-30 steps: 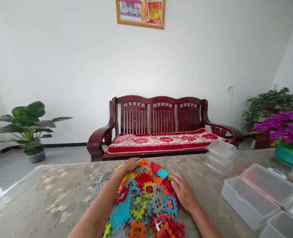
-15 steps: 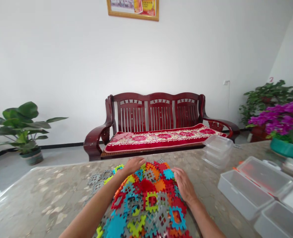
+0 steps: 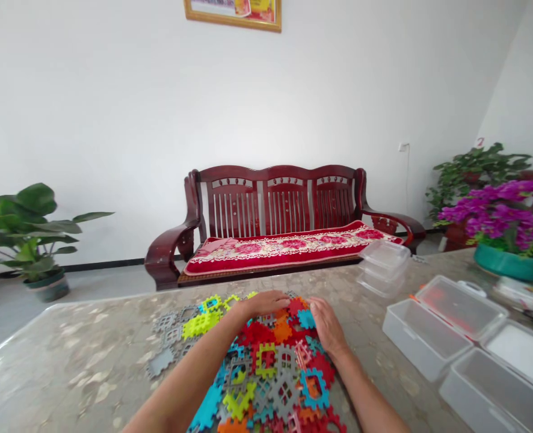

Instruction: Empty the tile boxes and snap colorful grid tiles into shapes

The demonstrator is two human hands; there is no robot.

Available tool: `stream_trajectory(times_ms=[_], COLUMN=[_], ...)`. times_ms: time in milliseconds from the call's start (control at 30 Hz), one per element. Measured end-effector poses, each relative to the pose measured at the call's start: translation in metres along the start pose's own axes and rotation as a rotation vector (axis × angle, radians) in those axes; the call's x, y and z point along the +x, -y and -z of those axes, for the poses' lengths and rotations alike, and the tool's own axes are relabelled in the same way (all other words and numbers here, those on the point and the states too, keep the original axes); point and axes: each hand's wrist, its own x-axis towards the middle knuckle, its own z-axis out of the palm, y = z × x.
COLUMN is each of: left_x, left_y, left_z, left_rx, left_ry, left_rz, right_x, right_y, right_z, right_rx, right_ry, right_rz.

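Resting the left hand (image 3: 266,304) palm down across the far end of a colourful pile of toothed pieces (image 3: 269,385), with fingers stretched out, close together, pointing right. Looking open from above, though with its underside hidden. Setting the right hand (image 3: 327,328) along the far right edge of the pile, with fingers a little bent and just beside a blue piece (image 3: 306,319). No telling whether gripping anything there, with the palm turned out of sight. Crossing over the pile's left part with the left forearm (image 3: 194,367), leaving yellow-green pieces (image 3: 202,323) and a flat grey piece (image 3: 160,362) out on its far side. Seeing orange (image 3: 283,331) and plenty of red between the two hands, all overlapping on the patterned table (image 3: 95,355). Over to the right, on the same table: open clear boxes (image 3: 422,343), a stack of clear containers (image 3: 382,273) behind them, and purple flowers (image 3: 510,207) in a teal pot (image 3: 512,263). Beyond the far edge, a dark red wooden bench (image 3: 285,175) with a flowered cloth (image 3: 289,245) along its seat.
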Motion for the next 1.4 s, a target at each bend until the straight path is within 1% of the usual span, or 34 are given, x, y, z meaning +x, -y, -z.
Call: stream_trajectory(times_ms=[67, 100, 133, 167, 233, 267, 333, 367, 400, 433, 467, 533, 600, 700, 800, 933, 1000, 1033, 1100, 1167, 1267, 1333, 1367, 1400], left_x=[-0.024, -0.039, -0.055, -0.072, -0.108, -0.127, -0.162, -0.177, -0.19, -0.201, -0.209, -0.217, -0.215, -0.204, -0.193, -0.193, -0.197, -0.199, -0.202, -0.203, -0.201, -0.201, -0.202, -0.203], left_y=[0.001, 0.003, 0.007, 0.014, 0.031, 0.042, 0.065, 0.076, 0.085, 0.094, 0.101, 0.109, 0.111, 0.108, 0.099, 0.074, 0.056, 0.046, 0.025, 0.007, -0.012, -0.016, -0.015, -0.013], left_z=[0.015, 0.024, 0.034, 0.044, 0.063, 0.072, 0.085, 0.089, 0.092, 0.093, 0.092, 0.087, 0.078, 0.063, 0.053, 0.049, 0.051, 0.052, 0.054, 0.056, 0.052, 0.047, 0.044, 0.041], left_rx=[0.0, 0.009, 0.025, 0.059, 0.259, 0.337, 0.419, 0.432, 0.426, 0.376, 0.312, 0.245, 0.214, 0.162, 0.089, -0.016, -0.107, -0.195, -0.305, -0.359, -0.561, -0.648, -0.627, -0.557], left_ry=[0.007, -0.01, -0.042, -0.098, -0.266, -0.33, -0.407, -0.425, -0.431, -0.434, -0.436, -0.429, -0.419, -0.422, -0.456, -0.525, -0.581, -0.622, -0.646, -0.583, -0.539, -0.586, -0.65, -0.735], left_rz=[0.011, 0.032, 0.065, 0.128, 0.392, 0.537, 0.802, 0.894, 0.953, 1.007, 1.025, 1.006, 0.927, 0.783, 0.674, 0.55, 0.483, 0.437, 0.368, 0.309, 0.248, 0.23, 0.24, 0.273], right_x=[0.0, 0.0, 0.0, 0.0, 0.0, 0.0, 0.0, 0.0, 0.001, 0.001, 0.001, 0.001, 0.001, 0.001, 0.001, 0.001, 0.0, 0.0, 0.0, -0.001, -0.002, -0.004, -0.005, -0.006], right_y=[0.0, -0.001, -0.001, -0.001, -0.001, 0.0, 0.001, 0.001, 0.002, 0.003, 0.003, 0.004, 0.005, 0.007, 0.011, 0.013, 0.011, 0.01, 0.009, 0.009, 0.015, 0.021, 0.024, 0.026], right_z=[0.0, 0.0, 0.0, 0.0, -0.001, -0.001, 0.0, 0.0, 0.0, 0.0, 0.001, 0.001, 0.002, 0.003, 0.004, 0.004, 0.002, 0.002, 0.0, -0.001, -0.004, -0.006, -0.007, -0.008], right_rx=[-0.025, -0.044, -0.064, -0.084, -0.115, -0.128, -0.149, -0.158, -0.166, -0.175, -0.185, -0.204, -0.227, -0.27, -0.313, -0.316, -0.3, -0.289, -0.258, -0.189, 0.03, 0.225, 0.311, 0.378], right_ry=[0.008, 0.014, 0.024, 0.037, 0.065, 0.076, 0.092, 0.097, 0.106, 0.116, 0.125, 0.143, 0.164, 0.189, 0.206, 0.227, 0.223, 0.217, 0.204, 0.192, 0.177, 0.171, 0.169, 0.165], right_rz=[0.01, 0.013, 0.013, 0.01, -0.003, -0.008, -0.011, -0.009, -0.007, -0.007, -0.009, -0.011, -0.011, -0.023, -0.031, -0.025, -0.006, 0.006, 0.02, 0.004, -0.067, -0.117, -0.137, -0.153])
